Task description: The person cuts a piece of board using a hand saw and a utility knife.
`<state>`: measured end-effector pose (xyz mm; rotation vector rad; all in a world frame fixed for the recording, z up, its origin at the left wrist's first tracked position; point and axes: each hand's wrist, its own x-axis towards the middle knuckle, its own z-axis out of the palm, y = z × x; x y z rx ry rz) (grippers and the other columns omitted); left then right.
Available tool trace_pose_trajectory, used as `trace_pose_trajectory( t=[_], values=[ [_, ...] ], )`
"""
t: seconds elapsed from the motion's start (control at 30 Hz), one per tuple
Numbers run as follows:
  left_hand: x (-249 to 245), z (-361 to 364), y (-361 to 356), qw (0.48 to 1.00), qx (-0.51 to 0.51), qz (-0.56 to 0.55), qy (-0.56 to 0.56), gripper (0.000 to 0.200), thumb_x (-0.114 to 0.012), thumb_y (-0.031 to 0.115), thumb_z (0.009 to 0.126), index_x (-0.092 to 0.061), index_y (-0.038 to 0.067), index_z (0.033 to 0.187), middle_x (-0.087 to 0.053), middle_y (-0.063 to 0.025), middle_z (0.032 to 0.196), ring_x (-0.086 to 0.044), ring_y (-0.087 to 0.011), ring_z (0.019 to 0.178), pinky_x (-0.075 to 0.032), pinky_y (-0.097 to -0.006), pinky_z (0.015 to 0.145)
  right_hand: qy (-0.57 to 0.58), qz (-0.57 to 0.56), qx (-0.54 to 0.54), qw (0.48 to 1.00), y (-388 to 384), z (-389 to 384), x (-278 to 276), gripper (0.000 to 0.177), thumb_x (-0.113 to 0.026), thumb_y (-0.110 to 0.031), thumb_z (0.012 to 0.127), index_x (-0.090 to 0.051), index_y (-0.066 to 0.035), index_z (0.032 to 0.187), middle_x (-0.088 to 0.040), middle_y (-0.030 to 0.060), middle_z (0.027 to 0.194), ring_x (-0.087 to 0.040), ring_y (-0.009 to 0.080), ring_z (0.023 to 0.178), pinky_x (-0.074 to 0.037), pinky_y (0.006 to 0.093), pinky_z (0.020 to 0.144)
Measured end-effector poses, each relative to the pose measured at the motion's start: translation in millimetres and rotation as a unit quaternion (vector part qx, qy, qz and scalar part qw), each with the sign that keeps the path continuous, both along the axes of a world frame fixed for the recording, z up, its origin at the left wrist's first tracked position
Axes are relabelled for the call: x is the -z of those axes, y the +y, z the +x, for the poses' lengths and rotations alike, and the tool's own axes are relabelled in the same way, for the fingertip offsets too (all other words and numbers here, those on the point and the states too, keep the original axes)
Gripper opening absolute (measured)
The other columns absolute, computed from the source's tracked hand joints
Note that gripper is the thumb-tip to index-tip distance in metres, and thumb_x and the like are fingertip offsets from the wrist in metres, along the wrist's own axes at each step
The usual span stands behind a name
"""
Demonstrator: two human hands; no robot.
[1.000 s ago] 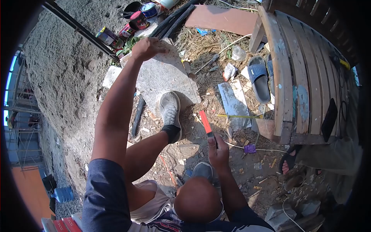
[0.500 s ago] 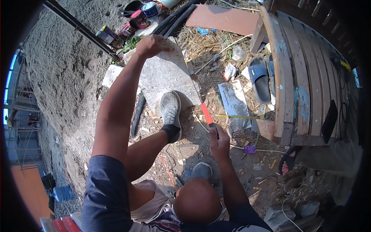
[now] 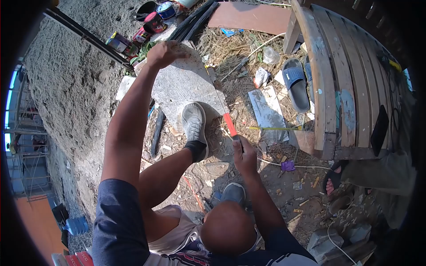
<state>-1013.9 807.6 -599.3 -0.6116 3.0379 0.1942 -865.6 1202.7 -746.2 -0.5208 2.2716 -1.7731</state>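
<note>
A rough grey-white board [image 3: 184,82] lies at a slant in the upper middle. My left hand [image 3: 163,54] is closed at its upper end, though the fingertips are partly hard to make out. A grey shoe [image 3: 193,122] presses on the board's lower part. My right hand [image 3: 245,156] is wrapped around the handle end of what looks like a hand saw [image 3: 230,125], red and black. Seen nearly edge-on, its thin blade runs up along the board's right edge.
At right stands a slatted wooden bench [image 3: 339,84] with a black phone [image 3: 379,135] on it. Slippers [image 3: 296,86] lie beside it. Paint cans [image 3: 155,22] sit at the upper left, near a sand heap [image 3: 66,84]. Another person's foot [image 3: 330,184] shows at right.
The whole view has shifted slightly. My right hand and the saw have moved a little up and left, slightly closer to the board. My left hand stays at the board's upper end.
</note>
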Motion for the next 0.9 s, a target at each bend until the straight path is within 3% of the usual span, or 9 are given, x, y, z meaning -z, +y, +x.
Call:
trace_pose_trajectory(
  t=[0.07, 0.13, 0.23, 0.37, 0.43, 0.63, 0.7, 0.83, 0.9],
  values=[
    [-3.2, 5.4, 1.7, 1.0, 0.002, -0.005, -0.016, 0.094, -0.077, 0.072, 0.064, -0.062, 0.01, 0.133, -0.071, -0.0152, 0.114, -0.068, -0.0284, 0.107, -0.052, -0.0382, 0.094, 0.017, 0.0, 0.0, 1.0, -60.5, -37.9, 12.9, 0.035, -0.055, -0.036, 0.101, -0.064, -0.003, 0.109, -0.067, 0.0179, 0.084, -0.067, 0.038, 0.078, -0.051, 0.0432, 0.068],
    [0.5, 16.1, -8.2, 1.0, 0.008, -0.004, 0.03, 0.071, -0.077, 0.063, 0.07, -0.07, 0.006, 0.113, -0.072, -0.017, 0.103, -0.069, -0.0295, 0.097, -0.052, -0.0398, 0.084, 0.03, -0.001, -0.002, 1.0, -72.8, -44.7, 9.1, 0.035, -0.054, -0.037, 0.102, -0.064, -0.003, 0.106, -0.067, 0.0171, 0.083, -0.066, 0.0379, 0.078, -0.051, 0.0435, 0.068],
    [1.7, 10.8, -12.8, 1.0, -0.028, -0.007, -0.012, 0.093, -0.078, 0.07, 0.064, -0.062, 0.007, 0.132, -0.069, -0.0173, 0.121, -0.067, -0.0307, 0.111, -0.051, -0.039, 0.096, -0.021, 0.003, -0.004, 1.0, -16.0, -3.1, 0.8, 0.035, -0.056, -0.034, 0.101, -0.064, -0.001, 0.112, -0.066, 0.0185, 0.081, -0.067, 0.0389, 0.077, -0.051, 0.0436, 0.069],
    [-3.0, 7.4, -2.6, 0.999, -0.028, -0.01, -0.026, 0.093, -0.078, 0.071, 0.064, -0.063, 0.009, 0.132, -0.069, -0.0167, 0.119, -0.066, -0.0302, 0.111, -0.051, -0.0391, 0.096, -0.029, 0.008, 0.002, 1.0, 65.9, 52.9, 7.2, 0.04, -0.057, -0.031, 0.101, -0.062, 0.004, 0.119, -0.067, 0.0206, 0.084, -0.069, 0.0383, 0.08, -0.053, 0.0415, 0.072],
    [-9.4, 3.3, 7.7, 0.998, -0.035, 0.016, -0.047, 0.091, -0.077, 0.072, 0.064, -0.063, 0.012, 0.132, -0.069, -0.016, 0.119, -0.066, -0.0296, 0.111, -0.051, -0.0392, 0.095, -0.044, 0.024, -0.008, 0.999, 57.0, 43.6, 12.3, 0.042, -0.057, -0.031, 0.101, -0.061, 0.006, 0.121, -0.069, 0.0214, 0.088, -0.07, 0.0374, 0.083, -0.054, 0.0406, 0.074],
    [-1.0, 9.3, -9.7, 0.999, -0.019, -0.023, -0.017, 0.091, -0.076, 0.073, 0.063, -0.064, 0.014, 0.131, -0.07, -0.0131, 0.119, -0.066, -0.029, 0.11, -0.051, -0.0395, 0.095, -0.018, 0.002, 0.009, 1.0, -61.5, -38.1, 19.1, 0.036, -0.052, -0.038, 0.102, -0.066, -0.005, 0.105, -0.063, 0.0202, 0.074, -0.064, 0.0417, 0.073, -0.049, 0.0435, 0.062],
    [4.0, 10.8, -15.8, 0.999, -0.027, -0.014, -0.012, 0.09, -0.076, 0.073, 0.064, -0.064, 0.014, 0.131, -0.07, -0.0135, 0.117, -0.067, -0.0295, 0.11, -0.052, -0.0397, 0.095, -0.057, 0.012, -0.017, 0.998, -26.6, -16.2, 15.6, 0.039, -0.053, -0.038, 0.102, -0.066, -0.002, 0.11, -0.065, 0.0211, 0.078, -0.067, 0.0408, 0.075, -0.051, 0.0431, 0.065],
    [0.1, 4.8, -11.2, 1.0, -0.017, -0.005, -0.022, 0.088, -0.077, 0.072, 0.064, -0.065, 0.015, 0.13, -0.071, -0.0137, 0.115, -0.067, -0.0291, 0.109, -0.052, -0.04, 0.094, 0.005, 0.015, 0.005, 1.0, 83.0, 69.8, 27.2, 0.044, -0.059, -0.032, 0.1, -0.062, 0.007, 0.12, -0.068, 0.0243, 0.088, -0.07, 0.0363, 0.083, -0.054, 0.0427, 0.074],
    [2.9, 0.2, 0.1, 1.0, -0.019, -0.021, -0.011, 0.087, -0.077, 0.071, 0.064, -0.065, 0.015, 0.13, -0.071, -0.0141, 0.114, -0.067, -0.029, 0.108, -0.052, -0.0404, 0.093, -0.018, 0.019, 0.006, 1.0, 72.0, 63.3, 31.6, 0.041, -0.059, -0.031, 0.1, -0.062, 0.006, 0.119, -0.068, 0.0236, 0.088, -0.07, 0.0372, 0.084, -0.053, 0.0428, 0.074]
  ],
)
